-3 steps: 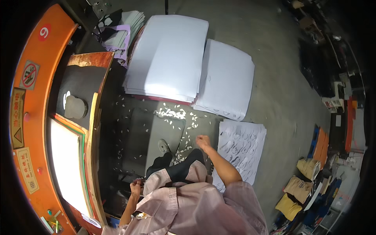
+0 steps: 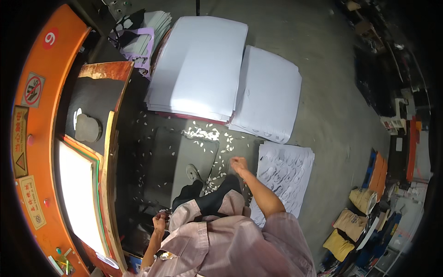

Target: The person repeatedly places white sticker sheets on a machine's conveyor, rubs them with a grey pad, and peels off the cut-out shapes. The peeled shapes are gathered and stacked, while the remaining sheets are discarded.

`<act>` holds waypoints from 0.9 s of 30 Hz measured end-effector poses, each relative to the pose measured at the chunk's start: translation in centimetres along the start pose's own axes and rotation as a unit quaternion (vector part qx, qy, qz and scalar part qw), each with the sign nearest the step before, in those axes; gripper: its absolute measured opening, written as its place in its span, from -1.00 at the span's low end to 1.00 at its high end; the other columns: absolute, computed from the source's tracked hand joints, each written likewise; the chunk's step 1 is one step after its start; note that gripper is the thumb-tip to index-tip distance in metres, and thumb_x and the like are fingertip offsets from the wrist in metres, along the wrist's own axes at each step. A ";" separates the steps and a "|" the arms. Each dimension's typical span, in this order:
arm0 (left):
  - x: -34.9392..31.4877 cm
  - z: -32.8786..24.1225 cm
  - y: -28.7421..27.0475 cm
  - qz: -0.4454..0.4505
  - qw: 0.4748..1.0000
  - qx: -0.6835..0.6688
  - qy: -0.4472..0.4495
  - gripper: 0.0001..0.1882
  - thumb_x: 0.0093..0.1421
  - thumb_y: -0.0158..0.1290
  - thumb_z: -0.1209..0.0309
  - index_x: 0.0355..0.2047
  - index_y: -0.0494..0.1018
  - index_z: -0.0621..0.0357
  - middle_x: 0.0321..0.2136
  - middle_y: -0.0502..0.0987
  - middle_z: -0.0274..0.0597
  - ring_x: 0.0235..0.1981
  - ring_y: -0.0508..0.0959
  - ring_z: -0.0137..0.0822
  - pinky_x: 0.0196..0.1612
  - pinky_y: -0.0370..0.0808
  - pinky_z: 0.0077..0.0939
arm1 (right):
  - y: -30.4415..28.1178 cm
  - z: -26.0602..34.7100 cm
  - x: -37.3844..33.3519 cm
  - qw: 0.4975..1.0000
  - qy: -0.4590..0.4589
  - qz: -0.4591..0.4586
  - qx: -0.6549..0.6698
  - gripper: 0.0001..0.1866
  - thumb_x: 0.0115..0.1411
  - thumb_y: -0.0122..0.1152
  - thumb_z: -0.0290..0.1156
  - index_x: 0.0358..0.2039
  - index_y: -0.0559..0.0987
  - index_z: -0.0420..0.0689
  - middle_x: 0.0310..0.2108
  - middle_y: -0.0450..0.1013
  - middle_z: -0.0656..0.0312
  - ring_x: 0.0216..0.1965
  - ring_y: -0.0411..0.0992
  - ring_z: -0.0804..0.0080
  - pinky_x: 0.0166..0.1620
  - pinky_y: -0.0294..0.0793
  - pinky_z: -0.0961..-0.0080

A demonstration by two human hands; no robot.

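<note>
My right hand point(image 2: 238, 165) hangs in the air over the floor, its fingers curled closed and nothing showing in them. Just to its right lies a stack of printed sheets point(image 2: 284, 177) with rows of dark curved cut shapes; the hand does not touch it. Low at my left side, beside my thigh, my left hand point(image 2: 159, 221) is closed in a pinch. A small dark bit shows at its fingertips, too small to name. Ahead of me stand a tall pile of large white sheets point(image 2: 200, 60) and a lower white pile point(image 2: 270, 90).
An orange machine frame point(image 2: 48, 120) runs along the left, with a brightly lit white board point(image 2: 78, 189) and a grey block point(image 2: 87, 128) on a dark surface. White paper scraps point(image 2: 203, 134) litter the floor around my shoe point(image 2: 193, 172). Folded sacks point(image 2: 348, 224) lie at the right.
</note>
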State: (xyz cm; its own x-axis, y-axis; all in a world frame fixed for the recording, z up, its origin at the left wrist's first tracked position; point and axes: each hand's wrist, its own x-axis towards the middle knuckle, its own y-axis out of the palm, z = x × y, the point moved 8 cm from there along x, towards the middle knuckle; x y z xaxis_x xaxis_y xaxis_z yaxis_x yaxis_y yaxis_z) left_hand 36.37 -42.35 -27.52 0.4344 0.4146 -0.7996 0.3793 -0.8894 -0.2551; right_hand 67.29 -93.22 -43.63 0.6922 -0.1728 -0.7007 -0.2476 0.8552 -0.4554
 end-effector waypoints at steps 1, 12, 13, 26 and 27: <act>3.0 -2.2 1.2 -0.007 1.000 -0.023 -0.001 -0.77 0.34 0.14 0.35 -0.17 0.62 0.29 -0.36 0.66 -0.20 -0.41 0.65 -0.34 -0.32 0.60 -0.43 | -0.2 4.5 5.6 0.999 -0.042 -0.002 0.017 -0.71 0.22 0.23 -0.18 -0.20 0.77 -0.05 -0.21 0.66 -0.05 -0.13 0.65 0.05 -0.06 0.59 0.22; -2.2 0.0 21.5 -0.093 0.982 -0.025 -0.163 -0.77 0.39 0.03 0.35 -0.40 0.50 0.21 -0.49 0.54 -0.29 -0.51 0.52 -0.37 -0.46 0.38 -0.45 | -5.2 17.6 42.0 0.989 0.032 0.050 0.132 -0.18 0.11 0.49 -0.03 0.09 0.50 -0.54 0.09 0.50 -0.35 0.14 0.49 -0.22 0.18 0.48 0.07; -3.0 -1.5 23.6 -0.104 0.979 0.012 -0.175 -0.76 0.39 0.04 0.34 -0.38 0.51 0.22 -0.48 0.55 -0.28 -0.49 0.53 -0.37 -0.44 0.39 -0.45 | -5.2 17.6 43.2 0.990 0.058 0.033 0.126 -0.18 0.09 0.49 -0.06 0.12 0.47 -0.50 0.12 0.49 -0.34 0.16 0.47 -0.25 0.18 0.48 0.04; -1.1 -23.5 36.8 -0.040 0.997 -0.003 -0.058 -0.67 0.40 0.13 0.23 -0.13 0.57 0.32 -0.32 0.65 -0.23 -0.25 0.61 -0.42 -0.13 0.53 -0.48 | -16.1 33.4 40.7 0.989 -0.006 0.089 0.120 -0.42 0.31 0.29 0.11 -0.35 0.50 -0.27 -0.58 0.44 0.12 -0.65 0.42 0.34 -0.62 0.46 0.39; -0.8 -25.7 37.0 -0.096 0.995 -0.016 -0.021 -0.67 0.40 0.16 0.25 -0.08 0.56 0.34 -0.30 0.66 -0.22 -0.23 0.61 -0.40 -0.13 0.53 -0.48 | -16.5 36.9 38.3 0.991 -0.072 0.090 0.068 -0.39 0.31 0.26 0.13 -0.38 0.53 -0.30 -0.54 0.50 -0.02 -0.63 0.46 0.13 -0.53 0.48 0.24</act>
State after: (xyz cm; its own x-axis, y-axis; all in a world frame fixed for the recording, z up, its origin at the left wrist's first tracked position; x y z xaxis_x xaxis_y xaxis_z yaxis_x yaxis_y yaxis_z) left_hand 71.09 -70.66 -22.31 0.3172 0.5678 -0.7596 0.4789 -0.7872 -0.3885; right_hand 122.87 -95.89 -42.69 0.7366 0.0512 -0.6744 -0.2883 0.9258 -0.2446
